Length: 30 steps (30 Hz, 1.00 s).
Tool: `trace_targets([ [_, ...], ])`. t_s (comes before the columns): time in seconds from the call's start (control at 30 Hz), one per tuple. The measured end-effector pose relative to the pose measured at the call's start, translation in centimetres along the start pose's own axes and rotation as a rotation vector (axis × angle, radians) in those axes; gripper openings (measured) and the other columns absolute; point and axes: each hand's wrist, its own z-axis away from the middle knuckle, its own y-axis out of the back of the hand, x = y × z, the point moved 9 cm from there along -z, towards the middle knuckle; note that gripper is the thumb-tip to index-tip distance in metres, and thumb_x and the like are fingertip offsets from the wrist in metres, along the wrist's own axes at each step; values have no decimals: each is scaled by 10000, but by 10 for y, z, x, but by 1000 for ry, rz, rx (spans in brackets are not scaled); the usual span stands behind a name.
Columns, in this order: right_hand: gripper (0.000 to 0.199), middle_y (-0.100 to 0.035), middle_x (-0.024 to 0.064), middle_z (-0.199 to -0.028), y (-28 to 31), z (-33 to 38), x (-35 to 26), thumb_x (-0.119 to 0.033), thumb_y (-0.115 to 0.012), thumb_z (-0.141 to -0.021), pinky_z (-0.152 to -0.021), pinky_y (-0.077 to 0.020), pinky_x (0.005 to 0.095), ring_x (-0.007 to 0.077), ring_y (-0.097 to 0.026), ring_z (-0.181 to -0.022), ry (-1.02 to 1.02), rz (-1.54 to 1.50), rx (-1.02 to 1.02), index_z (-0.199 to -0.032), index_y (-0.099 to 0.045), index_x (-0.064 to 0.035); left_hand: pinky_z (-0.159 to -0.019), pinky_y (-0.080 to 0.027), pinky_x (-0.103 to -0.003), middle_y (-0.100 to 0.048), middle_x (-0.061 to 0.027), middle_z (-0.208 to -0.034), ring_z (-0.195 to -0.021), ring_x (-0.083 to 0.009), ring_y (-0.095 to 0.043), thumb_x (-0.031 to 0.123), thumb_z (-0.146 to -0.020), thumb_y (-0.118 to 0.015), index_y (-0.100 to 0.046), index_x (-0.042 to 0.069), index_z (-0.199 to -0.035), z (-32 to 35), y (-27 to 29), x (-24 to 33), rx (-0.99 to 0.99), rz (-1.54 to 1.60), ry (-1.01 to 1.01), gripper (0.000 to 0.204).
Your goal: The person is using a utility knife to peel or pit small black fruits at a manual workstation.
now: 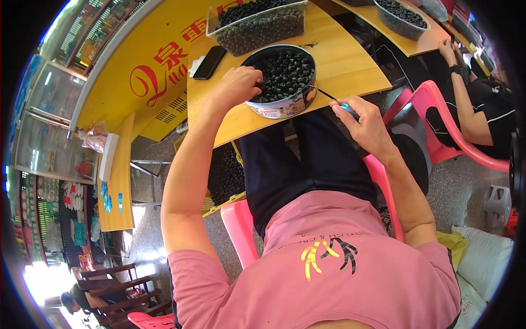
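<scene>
One round tub (pixel 278 109) of small dark round pieces (pixel 287 71) is set at the near edge of the desk (pixel 350 66); the left hand (pixel 240 86) is placed over its left rim, fingers curled at the pieces; whether one is pinched cannot be told, fingertips being hidden; the blue-handled tool (pixel 349 111) is gripped in the closed right hand (pixel 364 123), thin shaft pointed toward the tub's right side; step in hand is judged to be picking out a single piece, tool held ready; for the next move, a secure pinch is called for, then piece and tool tip to be brought together, left fingers clear of the tip; more pieces are held in the clear box (pixel 263 35) behind.
</scene>
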Motion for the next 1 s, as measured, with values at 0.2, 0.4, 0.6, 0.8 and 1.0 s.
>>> trace_targets([
  [0.2, 276, -652, 148, -868, 1, 0, 1, -194, -617, -936, -746, -481, 283, 218, -635, -782, 8, 5, -14, -1031, -638, 64, -734, -504, -327, -672, -133, -887, -779, -247, -651, 124, -811, -681, -649, 7, -979, 3, 6, -6, 104, 248, 141, 208],
  [0.4, 291, -661, 63, -848, -11, 7, 3, -227, -613, -953, -772, -474, 235, 95, -605, -817, -188, -310, -67, -1044, -654, 46, -703, -483, -228, -662, -22, -842, -758, -75, -588, 104, -856, -702, -646, -10, -1010, 34, 8, 51, 233, 1027, 201, 200],
  [0.6, 250, -586, -37, -823, -24, 13, -14, -241, -683, -913, -663, -410, 189, 23, -493, -744, -304, -680, -99, -1011, -657, -13, -685, -445, -171, -649, 16, -903, -795, -23, -568, 85, -896, -681, -616, 18, -1034, 47, -7, 125, 212, 1502, 221, 167],
  [0.8, 227, -588, -43, -820, -11, 9, -14, -188, -715, -885, -673, -414, 178, 20, -498, -748, -200, -648, 52, -1019, -660, -14, -609, -408, -165, -608, 47, -789, -694, -11, -516, 72, -874, -696, -632, 28, -974, 47, -15, 124, 331, 1367, 246, 127],
  [1.0, 204, -578, -46, -779, -18, 10, -3, -200, -716, -883, -618, -398, 167, 8, -491, -696, -262, -649, -31, -979, -679, -23, -584, -405, -177, -599, 47, -758, -650, -12, -485, 69, -855, -708, -655, 28, -953, 50, -10, 132, 334, 1086, 224, 119],
])
